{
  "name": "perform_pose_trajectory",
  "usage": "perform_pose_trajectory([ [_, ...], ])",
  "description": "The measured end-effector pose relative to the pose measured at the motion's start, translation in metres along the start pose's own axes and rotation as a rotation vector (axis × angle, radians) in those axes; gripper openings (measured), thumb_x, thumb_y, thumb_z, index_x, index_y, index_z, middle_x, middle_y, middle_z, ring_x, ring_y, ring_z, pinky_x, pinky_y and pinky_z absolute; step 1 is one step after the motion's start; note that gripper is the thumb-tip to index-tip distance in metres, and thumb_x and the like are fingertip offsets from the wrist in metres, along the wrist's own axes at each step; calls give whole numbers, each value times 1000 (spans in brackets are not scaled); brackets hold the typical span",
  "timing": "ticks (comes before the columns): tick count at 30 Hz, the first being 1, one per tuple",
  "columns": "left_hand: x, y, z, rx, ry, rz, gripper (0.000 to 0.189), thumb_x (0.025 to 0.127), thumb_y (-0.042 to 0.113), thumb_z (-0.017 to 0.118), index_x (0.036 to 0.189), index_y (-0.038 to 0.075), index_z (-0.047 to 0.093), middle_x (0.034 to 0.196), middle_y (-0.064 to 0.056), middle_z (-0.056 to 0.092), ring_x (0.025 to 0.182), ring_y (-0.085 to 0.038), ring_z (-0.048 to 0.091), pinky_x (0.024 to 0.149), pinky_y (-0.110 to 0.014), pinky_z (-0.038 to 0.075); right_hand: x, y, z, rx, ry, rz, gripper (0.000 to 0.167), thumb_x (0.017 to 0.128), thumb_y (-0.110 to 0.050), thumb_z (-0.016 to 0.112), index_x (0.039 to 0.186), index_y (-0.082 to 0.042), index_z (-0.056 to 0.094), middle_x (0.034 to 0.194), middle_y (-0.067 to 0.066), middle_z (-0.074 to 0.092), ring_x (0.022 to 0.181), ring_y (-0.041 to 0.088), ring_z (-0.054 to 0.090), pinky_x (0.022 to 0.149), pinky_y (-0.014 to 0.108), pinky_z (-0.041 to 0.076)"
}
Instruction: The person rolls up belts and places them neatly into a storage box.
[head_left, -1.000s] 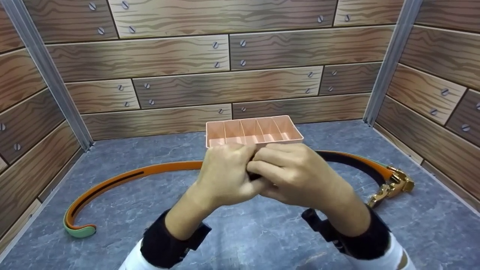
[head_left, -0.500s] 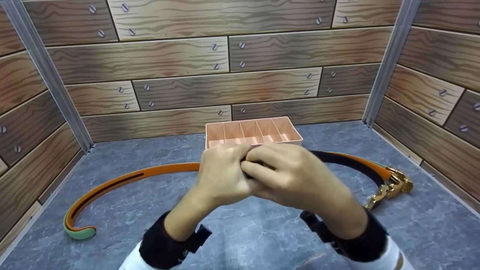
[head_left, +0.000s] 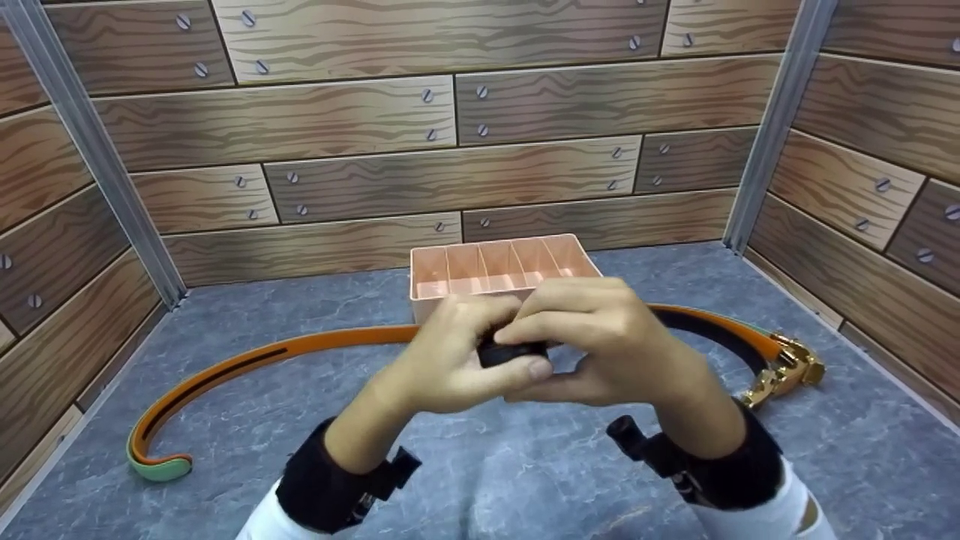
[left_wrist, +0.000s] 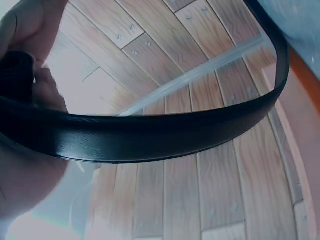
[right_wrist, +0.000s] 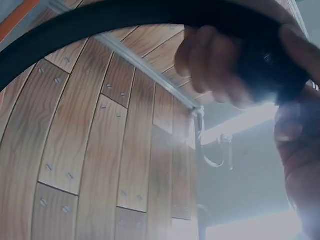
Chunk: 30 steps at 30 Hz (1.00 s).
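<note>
My left hand (head_left: 454, 364) and right hand (head_left: 611, 341) meet at the middle of the table, gripping a coiled black belt (head_left: 513, 352) between them. The left thumb lies along the near side of the coil; right fingers curl over its top. In the left wrist view the belt's glossy black strap (left_wrist: 140, 139) runs out of the coil in a wide curve. The right wrist view shows dim fingers (right_wrist: 215, 65) around the dark coil. An orange belt (head_left: 345, 335) with a green tip (head_left: 163, 469) lies curved behind both hands, partly hidden by them.
A pink compartment box (head_left: 429, 309) stands just behind the hands. Gold buckles (head_left: 787, 371) lie at the right, where the black and orange straps end. Wood-patterned walls (head_left: 360, 180) enclose the grey marbled table (head_left: 480, 480) at the back and sides.
My right hand has shifted slightly right and its fingers have spread around the coil. More of the black coil shows, and the left thumb now extends along it. The orange belt and box stay put.
</note>
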<state>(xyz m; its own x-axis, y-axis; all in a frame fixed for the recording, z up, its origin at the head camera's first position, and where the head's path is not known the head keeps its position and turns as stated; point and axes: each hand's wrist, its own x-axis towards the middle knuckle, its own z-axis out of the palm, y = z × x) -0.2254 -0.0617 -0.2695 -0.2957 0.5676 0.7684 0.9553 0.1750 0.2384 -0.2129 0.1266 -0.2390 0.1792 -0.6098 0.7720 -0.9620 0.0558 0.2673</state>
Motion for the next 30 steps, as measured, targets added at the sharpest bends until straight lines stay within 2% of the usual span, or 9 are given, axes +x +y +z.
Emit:
perform_pose_trajectory([
  [2,1,0,1,-29,20,26,28,89,37,65,81,10,65,69,2,63,57,-2,52,49,-15,40,-1,1,-1,47,0,15,32,83,-29,83,100,-3,72,91,7,69,79,17,66,76,27,56],
  [3,2,0,2,1,43,34,26,87,36,66,80,11,65,69,3,63,57,-2,52,49,-15,40,-1,0,-2,46,-13,27,34,82,-29,84,101,-3,72,93,7,69,82,18,66,79,28,56],
  [5,2,1,4,133,112,18,23,83,36,69,76,14,64,65,6,61,54,-2,51,48,-17,39,-1,-2,-2,-12,-59,46,36,80,-29,84,103,-4,72,97,6,69,88,20,67,85,29,55],
  [9,0,3,7,417,199,-94,24,72,39,70,67,19,59,57,8,56,49,-5,48,45,-22,35,0,-9,1,-238,-180,60,34,80,-28,82,103,-4,72,99,6,69,91,21,67,88,30,56],
  [12,-3,3,9,497,204,-143,24,67,39,69,63,19,56,53,7,52,46,-6,46,41,-22,31,0,-11,4,-332,-222,42,28,83,-26,79,99,-4,71,95,5,69,86,18,67,84,28,56],
  [18,-4,5,5,480,183,-118,24,69,38,70,64,19,56,53,8,51,46,-6,45,42,-23,31,0,-9,6,-316,-194,0,26,84,-24,78,97,-3,71,92,5,69,83,17,66,81,27,57],
  [22,-3,7,4,474,178,-169,28,71,41,70,61,19,56,51,8,50,45,-6,43,40,-23,30,0,-9,5,-306,-207,24,33,82,-28,81,102,-3,71,97,6,69,87,19,68,85,28,57],
  [26,-3,9,5,477,171,-214,26,70,39,69,59,19,56,50,8,50,43,-5,42,40,-23,29,0,-10,5,-336,-215,28,32,83,-27,79,103,-3,71,98,6,69,87,19,68,85,28,57],
  [30,-2,9,4,405,149,-125,26,75,39,70,63,19,58,54,9,53,45,-4,44,41,-20,30,0,-9,3,-288,-144,-18,27,84,-23,79,101,-3,72,94,5,69,82,18,66,80,27,57],
])
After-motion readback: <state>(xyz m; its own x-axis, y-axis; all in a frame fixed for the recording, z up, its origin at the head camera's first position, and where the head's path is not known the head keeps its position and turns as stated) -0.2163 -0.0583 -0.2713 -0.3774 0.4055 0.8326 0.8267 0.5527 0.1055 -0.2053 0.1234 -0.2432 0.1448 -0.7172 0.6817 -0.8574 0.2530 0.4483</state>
